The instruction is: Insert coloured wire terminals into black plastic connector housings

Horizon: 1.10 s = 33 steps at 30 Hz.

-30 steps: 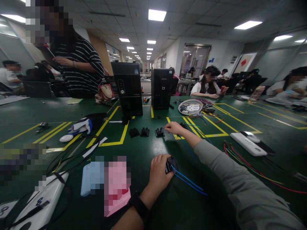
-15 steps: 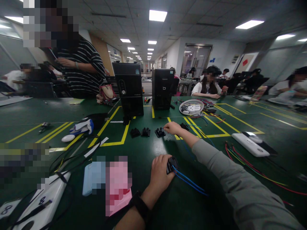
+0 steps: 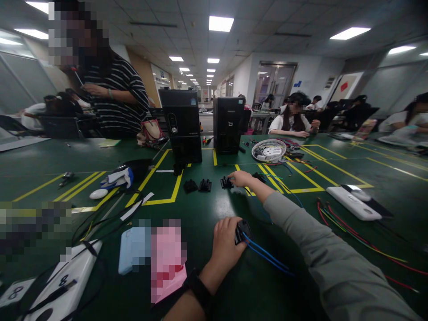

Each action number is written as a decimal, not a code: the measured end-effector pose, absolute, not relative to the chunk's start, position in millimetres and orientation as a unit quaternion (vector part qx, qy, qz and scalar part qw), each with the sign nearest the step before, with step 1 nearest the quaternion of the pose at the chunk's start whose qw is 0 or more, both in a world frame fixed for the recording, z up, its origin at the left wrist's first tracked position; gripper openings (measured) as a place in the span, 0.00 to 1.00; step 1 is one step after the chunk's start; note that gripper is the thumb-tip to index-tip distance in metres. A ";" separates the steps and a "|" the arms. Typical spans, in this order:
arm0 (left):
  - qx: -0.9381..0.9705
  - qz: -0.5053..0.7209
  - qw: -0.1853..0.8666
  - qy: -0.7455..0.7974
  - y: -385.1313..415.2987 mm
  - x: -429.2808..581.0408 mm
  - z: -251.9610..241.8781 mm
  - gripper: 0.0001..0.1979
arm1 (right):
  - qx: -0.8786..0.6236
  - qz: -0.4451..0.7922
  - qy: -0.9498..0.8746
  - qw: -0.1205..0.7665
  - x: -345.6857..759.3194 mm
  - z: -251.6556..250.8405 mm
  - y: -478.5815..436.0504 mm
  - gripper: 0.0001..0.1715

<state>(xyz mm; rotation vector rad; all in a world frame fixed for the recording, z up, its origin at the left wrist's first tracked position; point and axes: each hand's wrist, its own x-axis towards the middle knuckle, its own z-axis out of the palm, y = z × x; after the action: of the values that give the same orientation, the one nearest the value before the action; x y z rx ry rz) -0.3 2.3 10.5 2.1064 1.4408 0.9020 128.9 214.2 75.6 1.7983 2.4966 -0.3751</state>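
My left hand (image 3: 227, 240) is closed around a black plastic connector block (image 3: 240, 235) near the table's front. Two blue wires (image 3: 264, 253) run out of its right side towards the lower right. Farther off, my right arm is stretched forward. The fingertips of my right hand (image 3: 242, 178) pinch the right edge of a small black plastic part (image 3: 226, 182); whether the part is off the table cannot be made out. Just left of it lie a similar black part (image 3: 205, 185) and another black part (image 3: 190, 186).
Two black computer towers (image 3: 183, 129) stand beyond the parts. A white basket (image 3: 254, 151) sits behind my right hand. Loose red and green wires (image 3: 347, 229) and a white device (image 3: 352, 203) lie right. A pink packet (image 3: 172, 287) is left. A person in stripes (image 3: 117, 96) stands across the table.
The camera view has shifted slightly. My right fingertips have closed on the small black part, which has moved very slightly. My left hand keeps its hold on the connector block.
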 end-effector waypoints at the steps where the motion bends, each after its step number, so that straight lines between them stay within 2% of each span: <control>1: 0.760 0.326 0.216 0.520 2.1 -0.4 10.4 0.22 | 0.582 -0.134 0.802 0.024 129.6 76.0 216.3 0.16; 7: 0.759 0.327 0.218 0.519 2.1 -0.3 10.0 0.23 | 0.593 -0.211 0.776 0.047 132.2 81.8 225.6 0.18; 13: 0.758 0.320 0.225 0.523 2.6 0.2 10.6 0.23 | 0.606 -0.228 0.760 0.055 126.2 88.8 231.1 0.16; 25: 0.759 0.331 0.220 0.516 2.8 -0.4 7.3 0.23 | 0.605 -0.144 0.781 0.059 130.3 84.0 233.7 0.17; 33: 0.758 0.329 0.217 0.519 2.1 0.1 9.5 0.22 | 0.635 -0.097 0.763 0.078 181.5 88.0 221.8 0.17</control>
<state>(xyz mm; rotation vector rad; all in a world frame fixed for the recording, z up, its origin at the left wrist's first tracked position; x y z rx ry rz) 0.1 2.1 9.5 2.1003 1.4370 0.9124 181.5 221.8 88.0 1.9012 2.2838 -0.2912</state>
